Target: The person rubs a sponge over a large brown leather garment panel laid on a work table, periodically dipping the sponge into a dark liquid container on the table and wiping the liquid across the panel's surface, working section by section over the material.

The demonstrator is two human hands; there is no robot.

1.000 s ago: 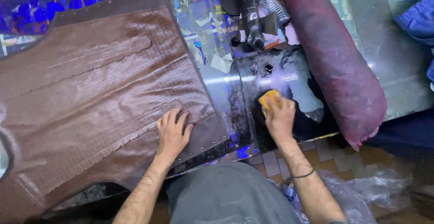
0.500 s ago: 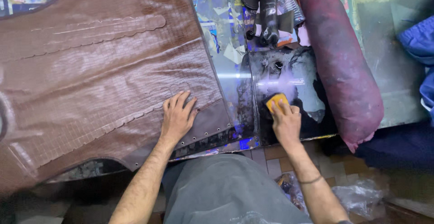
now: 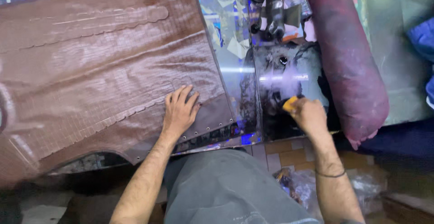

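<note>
A large brown hide [image 3: 99,65] with a scaly embossed pattern lies spread over the glass worktop [image 3: 230,47]. My left hand [image 3: 180,111] rests flat on its lower right part, fingers spread, close to a row of small rivets along the edge. To the right, my right hand [image 3: 308,114] is closed around a small yellow-orange sponge [image 3: 290,103], which pokes out at the fingers. That hand presses on a dark stained glass plate [image 3: 285,74] next to the hide.
A thick maroon roll [image 3: 346,56] lies along the right of the plate. Dark tools [image 3: 271,7] sit at the top. Blue cloth [image 3: 422,38] shows at the far right. A crumpled plastic bag [image 3: 298,185] lies on the tiled floor by my grey-trousered lap [image 3: 226,188].
My right hand with the sponge has slid slightly down and left across the dark plate. My left hand stays flat on the hide.
</note>
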